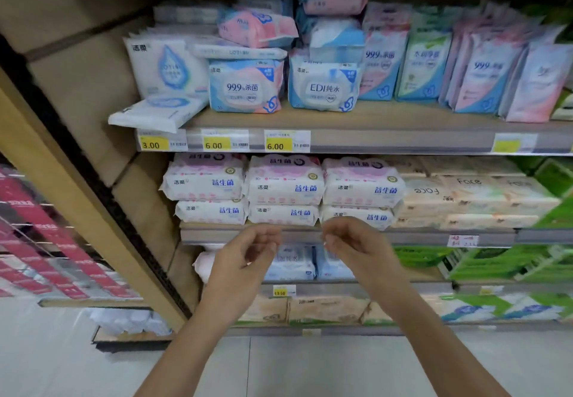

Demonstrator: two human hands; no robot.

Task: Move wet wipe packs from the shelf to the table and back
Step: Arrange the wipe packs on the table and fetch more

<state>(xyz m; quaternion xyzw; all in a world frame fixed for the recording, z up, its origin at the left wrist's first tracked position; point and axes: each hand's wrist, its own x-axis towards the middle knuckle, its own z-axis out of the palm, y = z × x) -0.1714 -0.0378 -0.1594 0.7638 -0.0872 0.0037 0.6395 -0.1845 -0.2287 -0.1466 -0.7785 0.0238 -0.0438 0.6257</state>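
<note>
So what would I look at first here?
A bare left hand and right hand hover in the middle, holding nothing. Just above them, white-and-pink soft plastic wipe packs sit stacked on the middle shelf, and bright yellow price tags line the top shelf.

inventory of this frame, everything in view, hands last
white-pink packs: six, white and pink, middle shelf, three stacks of two
flat white pack: one, white, top shelf's left end, overhanging the edge
99.9 pack: one, blue and pink, top shelf, upright
EDI pack: one, blue and white, top shelf, right of the 99.9 pack
slim upright packs: many, blue, pink, green, top shelf right
price tags: three legible, yellow, top shelf rail
Face packs: several, beige, middle shelf right
blue packs: at least two, blue, lower shelf behind the hands
red packs: many, red, rack at left
left hand: empty, fingers loosely curled, below the middle shelf's rail
right hand: empty, fingers loosely curled, beside the left hand
</note>
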